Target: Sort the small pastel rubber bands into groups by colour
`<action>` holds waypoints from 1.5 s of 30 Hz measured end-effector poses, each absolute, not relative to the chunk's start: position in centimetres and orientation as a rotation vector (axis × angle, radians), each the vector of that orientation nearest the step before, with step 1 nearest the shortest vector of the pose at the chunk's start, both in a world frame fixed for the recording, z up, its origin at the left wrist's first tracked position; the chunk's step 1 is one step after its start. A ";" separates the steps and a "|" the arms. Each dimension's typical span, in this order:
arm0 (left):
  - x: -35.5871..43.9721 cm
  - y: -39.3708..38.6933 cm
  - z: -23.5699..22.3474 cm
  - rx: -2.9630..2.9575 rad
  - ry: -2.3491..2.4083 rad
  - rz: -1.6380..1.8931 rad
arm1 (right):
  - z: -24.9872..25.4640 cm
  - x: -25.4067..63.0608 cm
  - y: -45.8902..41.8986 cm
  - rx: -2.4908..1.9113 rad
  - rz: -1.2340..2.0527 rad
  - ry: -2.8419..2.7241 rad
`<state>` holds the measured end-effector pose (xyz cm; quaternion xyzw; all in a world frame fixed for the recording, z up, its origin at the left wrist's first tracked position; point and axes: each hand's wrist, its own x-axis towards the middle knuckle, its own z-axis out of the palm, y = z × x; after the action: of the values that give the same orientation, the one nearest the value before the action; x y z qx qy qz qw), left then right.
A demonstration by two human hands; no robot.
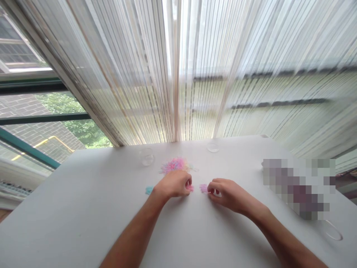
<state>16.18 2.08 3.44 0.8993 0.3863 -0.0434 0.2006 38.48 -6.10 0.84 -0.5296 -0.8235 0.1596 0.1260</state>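
On the white table, the left hand curls at a small pink bunch, the right hand at a lilac bunch near it, whether either pinches cannot be told, with a multicoloured pile lying just beyond

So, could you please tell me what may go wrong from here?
The left hand is close to the multicoloured pile and might scatter it. The pink group and the lilac group lie near each other and could mix. The left wrist might also nudge the teal group beside it.
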 end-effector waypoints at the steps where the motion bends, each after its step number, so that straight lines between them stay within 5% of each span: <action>1: 16.2 2.1 3.5 2.509 1.080 -0.121 | 0.8 38.4 -6.0 -1.549 0.468 -2.400; 23: 10.7 5.1 6.3 2.353 1.254 0.156 | 0.7 38.3 -5.7 -1.563 0.388 -2.375; 45: 11.0 7.1 2.6 2.364 1.451 0.334 | 0.5 39.0 -5.5 -1.477 0.422 -2.266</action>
<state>11.05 7.13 2.55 0.8334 0.5116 0.1176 0.1729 39.02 -5.50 0.48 -0.5286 -0.8109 0.1510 0.2004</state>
